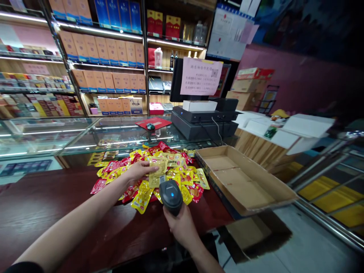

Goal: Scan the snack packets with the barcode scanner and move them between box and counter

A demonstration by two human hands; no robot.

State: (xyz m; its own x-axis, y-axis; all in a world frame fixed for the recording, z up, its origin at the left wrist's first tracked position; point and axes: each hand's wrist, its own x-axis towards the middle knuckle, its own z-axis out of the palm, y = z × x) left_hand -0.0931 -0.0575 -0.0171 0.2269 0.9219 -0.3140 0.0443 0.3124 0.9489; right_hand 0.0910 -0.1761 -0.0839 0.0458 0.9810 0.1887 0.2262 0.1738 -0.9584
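Observation:
My left hand (140,171) is closed on the edge of a yellow snack packet (158,168), held up above a heap of red and yellow snack packets (142,198). A dark barcode scanner (171,195) with a lit blue light is in my right hand (182,223), whose fingers wrap round its handle. The scanner's head is just below and to the right of the held packet, close to the barcode on its lower part. Most of the scanner's handle is hidden by my hand.
A shallow cardboard box (241,178) sits right of the heap on the dark red table (71,212). Behind are a glass counter (85,138), a mouse (150,126), a cash drawer (199,127) and a monitor bearing a pink notice (200,76). A metal railing (324,227) stands at right.

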